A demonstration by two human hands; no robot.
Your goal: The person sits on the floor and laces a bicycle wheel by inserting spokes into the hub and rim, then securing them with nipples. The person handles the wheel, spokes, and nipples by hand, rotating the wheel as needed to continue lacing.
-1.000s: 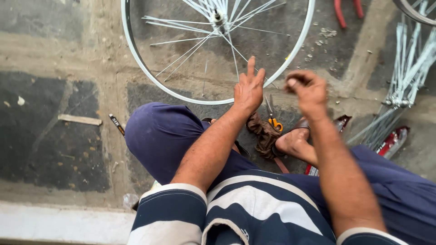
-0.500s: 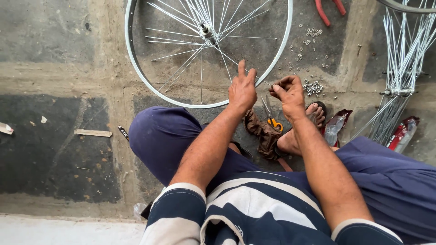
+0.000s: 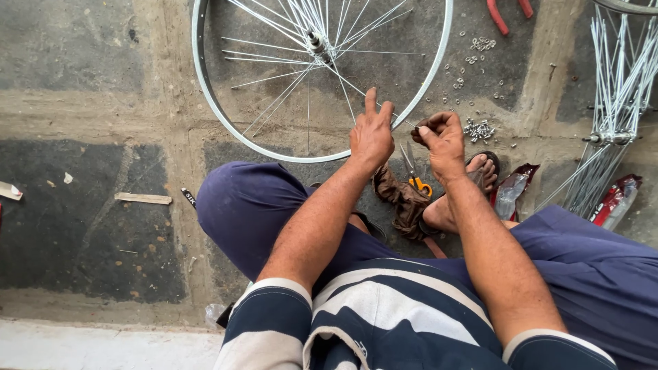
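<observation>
A silver bicycle wheel rim (image 3: 205, 103) lies flat on the concrete floor ahead of me, its thin spokes fanning out from the hub (image 3: 317, 42). My left hand (image 3: 371, 134) rests at the rim's near edge with fingers raised, pinching a loose spoke (image 3: 349, 81) that runs from the hub. My right hand (image 3: 441, 140) is just to the right, fingers curled around a small dark part at that spoke's end. Whether the two hands touch I cannot tell.
Small metal nipples (image 3: 478, 128) lie scattered on the floor right of the rim. Orange-handled scissors (image 3: 415, 179) and a brown cloth (image 3: 399, 201) sit near my sandalled foot (image 3: 482, 169). A bundle of spokes (image 3: 612, 103) stands at right, red handles (image 3: 504, 15) at top.
The view has shifted so the wheel sits lower and closer. Both hands have drawn together at the rim's near edge, the right hand now closed at the spoke end.
</observation>
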